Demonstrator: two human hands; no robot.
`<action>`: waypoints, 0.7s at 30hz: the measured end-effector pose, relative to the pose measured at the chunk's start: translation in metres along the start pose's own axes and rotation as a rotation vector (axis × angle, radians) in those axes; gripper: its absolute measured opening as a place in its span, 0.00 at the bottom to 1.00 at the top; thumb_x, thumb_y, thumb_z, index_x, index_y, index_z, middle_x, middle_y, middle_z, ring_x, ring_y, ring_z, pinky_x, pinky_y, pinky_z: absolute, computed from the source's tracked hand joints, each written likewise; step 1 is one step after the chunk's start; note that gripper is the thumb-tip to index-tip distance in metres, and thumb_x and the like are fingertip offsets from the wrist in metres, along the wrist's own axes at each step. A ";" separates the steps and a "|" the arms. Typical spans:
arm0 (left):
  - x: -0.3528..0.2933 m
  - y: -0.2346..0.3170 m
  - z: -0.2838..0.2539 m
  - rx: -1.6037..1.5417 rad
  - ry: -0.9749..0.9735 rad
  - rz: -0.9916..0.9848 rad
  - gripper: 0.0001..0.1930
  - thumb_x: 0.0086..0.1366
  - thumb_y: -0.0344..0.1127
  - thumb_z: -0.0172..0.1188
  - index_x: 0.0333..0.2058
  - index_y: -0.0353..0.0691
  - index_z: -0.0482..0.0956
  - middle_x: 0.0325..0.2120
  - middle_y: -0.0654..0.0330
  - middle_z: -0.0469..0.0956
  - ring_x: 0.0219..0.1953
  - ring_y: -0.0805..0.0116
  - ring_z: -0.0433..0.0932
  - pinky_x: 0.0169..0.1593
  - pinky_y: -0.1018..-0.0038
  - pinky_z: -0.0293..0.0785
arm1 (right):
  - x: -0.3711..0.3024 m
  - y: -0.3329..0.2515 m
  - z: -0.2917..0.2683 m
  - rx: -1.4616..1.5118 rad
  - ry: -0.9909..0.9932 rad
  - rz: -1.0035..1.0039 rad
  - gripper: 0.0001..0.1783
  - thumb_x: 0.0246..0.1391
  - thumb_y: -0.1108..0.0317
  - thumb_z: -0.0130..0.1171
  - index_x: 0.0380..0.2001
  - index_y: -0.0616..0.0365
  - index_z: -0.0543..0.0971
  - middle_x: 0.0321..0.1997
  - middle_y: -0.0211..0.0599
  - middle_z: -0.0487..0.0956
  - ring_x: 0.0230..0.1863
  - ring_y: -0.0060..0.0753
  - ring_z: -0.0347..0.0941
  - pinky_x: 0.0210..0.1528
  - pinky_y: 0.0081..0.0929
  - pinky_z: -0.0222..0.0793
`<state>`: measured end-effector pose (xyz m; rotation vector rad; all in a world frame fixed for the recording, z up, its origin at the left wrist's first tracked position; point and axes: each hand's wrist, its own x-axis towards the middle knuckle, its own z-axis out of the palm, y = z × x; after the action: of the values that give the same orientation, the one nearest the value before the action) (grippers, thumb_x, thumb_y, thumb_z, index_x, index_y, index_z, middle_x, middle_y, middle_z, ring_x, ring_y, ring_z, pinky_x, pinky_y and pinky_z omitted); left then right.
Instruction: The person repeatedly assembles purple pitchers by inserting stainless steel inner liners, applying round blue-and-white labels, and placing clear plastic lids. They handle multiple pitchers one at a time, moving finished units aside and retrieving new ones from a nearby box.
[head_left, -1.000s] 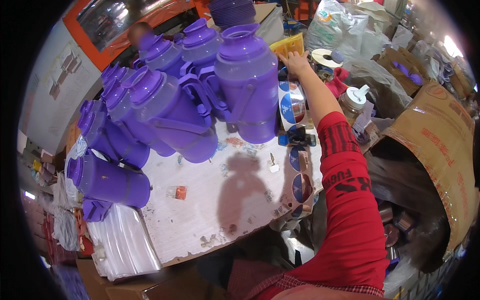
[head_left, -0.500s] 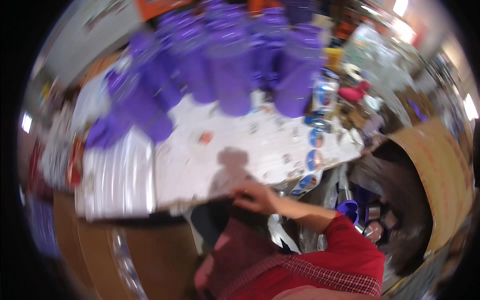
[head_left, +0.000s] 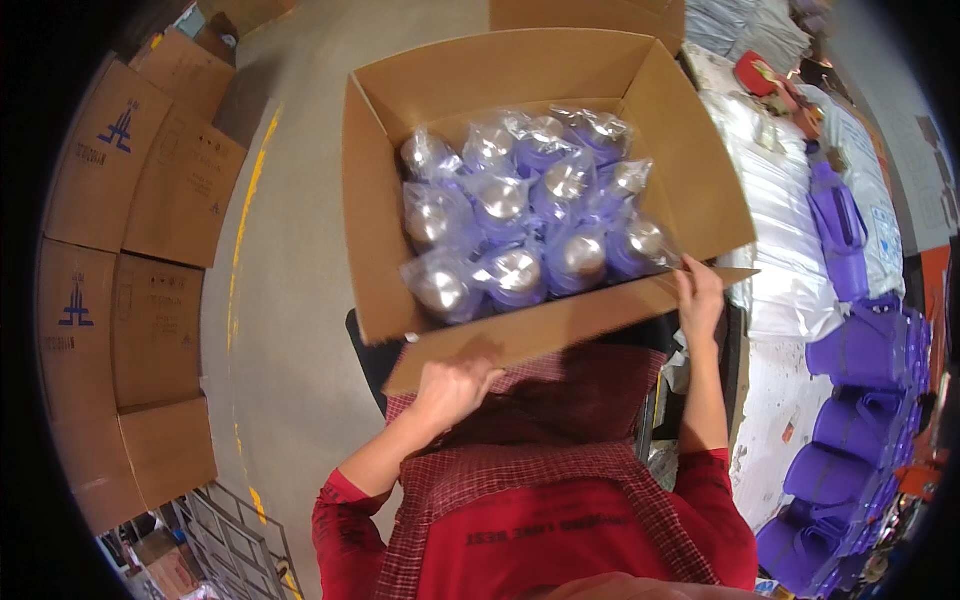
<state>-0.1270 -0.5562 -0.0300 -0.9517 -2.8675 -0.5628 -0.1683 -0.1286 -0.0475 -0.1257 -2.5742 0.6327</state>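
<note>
An open cardboard box [head_left: 500, 65] stands in front of me. Inside it, rows of purple bottles [head_left: 500, 203] with silvery round tops stand upright, wrapped in clear plastic. The box's near flap [head_left: 565, 318] slants out toward my body. My left hand [head_left: 452, 392] is closed on that flap's lower edge, left of its middle. At its right end my right hand [head_left: 702, 290] grips the corner, thumb and fingers around the cardboard. The fingertips of both hands are partly hidden.
Closed cartons [head_left: 120, 270] are stacked on the left, beside a floor [head_left: 290, 250] with a yellow line. To the right, a white worktable [head_left: 770, 400] holds white plastic sleeves [head_left: 790, 290] and several purple cylindrical cases [head_left: 835, 470]. A metal rack [head_left: 225, 545] stands at lower left.
My view has swung left from the worktable to the box of bottles. Both hands are now on the near flap; earlier only one hand showed, near the table's edge.
</note>
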 end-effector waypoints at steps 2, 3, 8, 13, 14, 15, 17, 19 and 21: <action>0.022 -0.048 -0.040 -0.314 -0.097 -0.018 0.06 0.59 0.36 0.62 0.24 0.45 0.83 0.24 0.61 0.83 0.27 0.63 0.82 0.33 0.68 0.78 | 0.018 0.021 0.011 -0.117 0.043 -0.055 0.13 0.58 0.67 0.56 0.45 0.58 0.79 0.43 0.41 0.81 0.50 0.46 0.73 0.60 0.39 0.62; 0.040 -0.086 -0.058 -0.517 -0.061 -0.272 0.09 0.62 0.36 0.60 0.25 0.40 0.83 0.25 0.60 0.83 0.30 0.63 0.82 0.38 0.67 0.79 | 0.024 0.028 0.019 -0.101 0.156 -0.120 0.13 0.59 0.67 0.55 0.45 0.59 0.79 0.44 0.41 0.81 0.50 0.46 0.73 0.62 0.40 0.60; 0.163 -0.235 -0.002 -1.521 0.448 -0.823 0.30 0.71 0.56 0.41 0.60 0.38 0.63 0.58 0.52 0.66 0.61 0.59 0.64 0.63 0.63 0.59 | 0.016 0.021 0.035 -0.076 0.099 -0.050 0.29 0.66 0.51 0.34 0.45 0.62 0.79 0.44 0.43 0.79 0.51 0.45 0.71 0.70 0.50 0.44; 0.253 -0.233 0.201 0.093 -0.299 -0.194 0.47 0.64 0.64 0.48 0.68 0.34 0.47 0.70 0.45 0.45 0.72 0.50 0.41 0.72 0.59 0.35 | 0.065 0.018 0.092 -0.085 0.226 -0.097 0.40 0.64 0.41 0.25 0.48 0.62 0.79 0.47 0.43 0.78 0.54 0.44 0.69 0.71 0.52 0.38; 0.262 -0.241 0.217 0.023 -0.269 -0.167 0.46 0.64 0.64 0.48 0.68 0.35 0.49 0.70 0.45 0.45 0.72 0.51 0.41 0.72 0.58 0.35 | 0.081 0.023 0.121 -0.050 0.296 -0.097 0.40 0.63 0.40 0.27 0.48 0.62 0.79 0.48 0.44 0.78 0.55 0.44 0.69 0.71 0.52 0.39; 0.265 -0.243 0.228 -0.091 -0.324 -0.141 0.45 0.64 0.64 0.48 0.68 0.35 0.50 0.70 0.46 0.46 0.73 0.52 0.41 0.72 0.57 0.35 | 0.099 0.028 0.156 -0.036 0.243 -0.022 0.35 0.61 0.43 0.37 0.50 0.63 0.78 0.49 0.45 0.78 0.55 0.45 0.70 0.70 0.52 0.42; 0.263 -0.258 0.225 -0.249 -0.388 -0.120 0.44 0.64 0.64 0.48 0.68 0.37 0.52 0.70 0.47 0.47 0.73 0.53 0.41 0.72 0.56 0.36 | 0.128 0.034 0.240 -0.209 -0.133 0.049 0.32 0.56 0.54 0.54 0.58 0.64 0.69 0.58 0.49 0.73 0.60 0.53 0.66 0.68 0.51 0.49; 0.255 -0.268 0.211 -0.318 -0.348 -0.067 0.42 0.64 0.63 0.49 0.68 0.40 0.53 0.70 0.49 0.47 0.73 0.54 0.41 0.72 0.54 0.36 | 0.156 0.024 0.312 -0.039 -0.413 0.037 0.48 0.49 0.62 0.66 0.67 0.67 0.53 0.71 0.56 0.54 0.73 0.54 0.47 0.72 0.51 0.39; 0.244 -0.267 0.201 -0.111 -0.347 -0.028 0.40 0.64 0.59 0.52 0.67 0.39 0.55 0.69 0.51 0.49 0.72 0.55 0.43 0.72 0.54 0.37 | 0.194 0.018 0.314 0.046 -0.538 0.079 0.53 0.50 0.60 0.66 0.69 0.67 0.45 0.74 0.55 0.46 0.75 0.52 0.39 0.74 0.47 0.35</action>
<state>-0.4710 -0.5440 -0.2596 -1.1281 -3.1863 -0.6198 -0.4889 -0.2038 -0.2151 -0.0452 -3.0772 0.8487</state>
